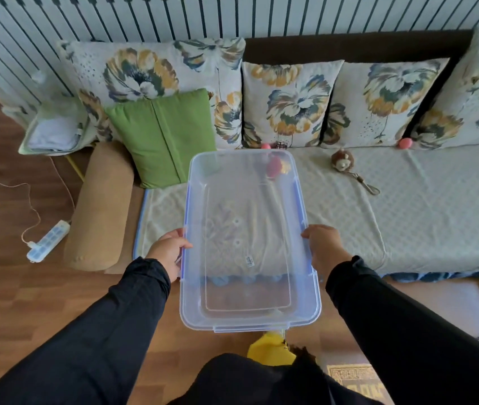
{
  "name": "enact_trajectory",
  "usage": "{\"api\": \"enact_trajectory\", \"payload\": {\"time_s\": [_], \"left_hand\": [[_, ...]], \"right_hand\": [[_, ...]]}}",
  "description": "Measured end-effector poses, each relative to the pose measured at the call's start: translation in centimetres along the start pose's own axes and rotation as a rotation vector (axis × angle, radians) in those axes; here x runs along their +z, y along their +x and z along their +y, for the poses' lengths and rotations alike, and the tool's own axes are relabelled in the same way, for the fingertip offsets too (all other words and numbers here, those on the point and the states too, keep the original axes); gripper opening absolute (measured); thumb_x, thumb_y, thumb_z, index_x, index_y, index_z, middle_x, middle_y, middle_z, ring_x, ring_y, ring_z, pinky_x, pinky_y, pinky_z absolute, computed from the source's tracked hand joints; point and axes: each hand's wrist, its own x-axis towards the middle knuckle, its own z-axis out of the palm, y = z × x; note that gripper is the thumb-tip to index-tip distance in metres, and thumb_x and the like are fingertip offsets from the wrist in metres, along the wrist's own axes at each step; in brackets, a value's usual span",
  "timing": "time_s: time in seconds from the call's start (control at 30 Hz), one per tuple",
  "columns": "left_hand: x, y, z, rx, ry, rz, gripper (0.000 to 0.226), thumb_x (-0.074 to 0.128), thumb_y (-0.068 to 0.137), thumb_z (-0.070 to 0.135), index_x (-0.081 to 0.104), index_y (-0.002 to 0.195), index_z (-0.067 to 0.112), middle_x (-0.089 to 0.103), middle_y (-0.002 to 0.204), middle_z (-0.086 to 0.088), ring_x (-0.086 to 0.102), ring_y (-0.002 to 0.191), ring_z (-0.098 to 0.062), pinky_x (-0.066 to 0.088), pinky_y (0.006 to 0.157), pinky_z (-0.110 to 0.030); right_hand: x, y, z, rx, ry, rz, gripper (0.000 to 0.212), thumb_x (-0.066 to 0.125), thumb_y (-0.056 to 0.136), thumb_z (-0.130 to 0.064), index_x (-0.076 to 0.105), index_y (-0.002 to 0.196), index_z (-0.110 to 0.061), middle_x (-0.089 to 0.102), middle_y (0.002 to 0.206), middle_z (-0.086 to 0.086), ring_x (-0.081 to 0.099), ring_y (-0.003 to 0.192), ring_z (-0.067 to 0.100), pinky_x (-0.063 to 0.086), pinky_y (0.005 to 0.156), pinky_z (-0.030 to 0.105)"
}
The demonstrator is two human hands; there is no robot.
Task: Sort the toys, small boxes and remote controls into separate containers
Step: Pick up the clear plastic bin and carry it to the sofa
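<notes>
head | left hand, right hand grip clear bin | toys behind it blurred

A clear plastic container with bluish rim clips is hanging empty and open-side up over the sofa's front edge, its long axis running away from the camera. A small brown plush toy is lying on the sofa seat, well apart. Two pink balls, possibly toys, are sitting against the cushions.
</notes>
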Motion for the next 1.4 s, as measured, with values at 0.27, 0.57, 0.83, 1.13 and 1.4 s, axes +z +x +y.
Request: {"api": "enact_trajectory", "payload": {"time_s": [0.27,0.57,0.83,1.13,1.4], "left_hand": [[4.2,3.8,3.0,-0.025,-0.050,0.027,0.046,0.057,0.091,-0.005,0.063,0.129,0.020,0.064,0.119,-0.001,0.057,0.108,-0.019,0.043,0.089,-0.030],[6.8,11.8,8.5,-0.104,0.027,0.025,0.046,0.054,0.092,-0.005,0.064,0.128,0.022,0.061,0.126,0.000,0.054,0.123,-0.019,0.038,0.096,-0.030],[9.0,17.6,11.9,-0.151,0.042,0.041,0.045,0.051,0.091,-0.010,0.062,0.120,0.021,0.057,0.114,0.000,0.052,0.104,-0.016,0.039,0.085,-0.026],[10.6,21.4,11.8,-0.214,-0.015,0.105,0.056,0.050,0.092,-0.011,0.058,0.137,0.019,0.054,0.124,0.006,0.047,0.111,-0.012,0.037,0.091,-0.024],[14.1,22.4,9.8,-0.248,-0.106,0.234,0.062,0.048,0.095,-0.010,0.048,0.149,0.019,0.046,0.152,0.007,0.043,0.136,-0.015,0.032,0.096,-0.023]], "right_hand": [[1.3,6.4,-6.2,-0.010,-0.085,-0.029,0.020,0.060,0.077,-0.001,0.061,0.062,-0.014,0.042,0.042,-0.001,0.035,0.046,0.020,0.034,0.049,0.025],[5.4,12.7,-11.2,0.076,-0.152,-0.008,0.025,0.057,0.078,0.004,0.049,0.059,-0.010,0.039,0.055,0.007,0.034,0.048,0.021,0.032,0.046,0.024],[8.9,17.6,-13.9,0.050,-0.160,-0.048,0.028,0.056,0.080,0.014,0.059,0.069,-0.011,0.049,0.061,0.003,0.042,0.052,0.017,0.036,0.048,0.024],[11.7,23.3,-15.6,0.092,-0.233,-0.105,0.026,0.055,0.077,0.011,0.057,0.066,-0.012,0.046,0.064,0.007,0.040,0.054,0.021,0.036,0.051,0.027],[12.5,28.9,-17.6,0.100,-0.379,-0.277,0.024,0.056,0.084,0.009,0.065,0.080,-0.012,0.058,0.078,0.007,0.050,0.065,0.020,0.044,0.060,0.029]]}}
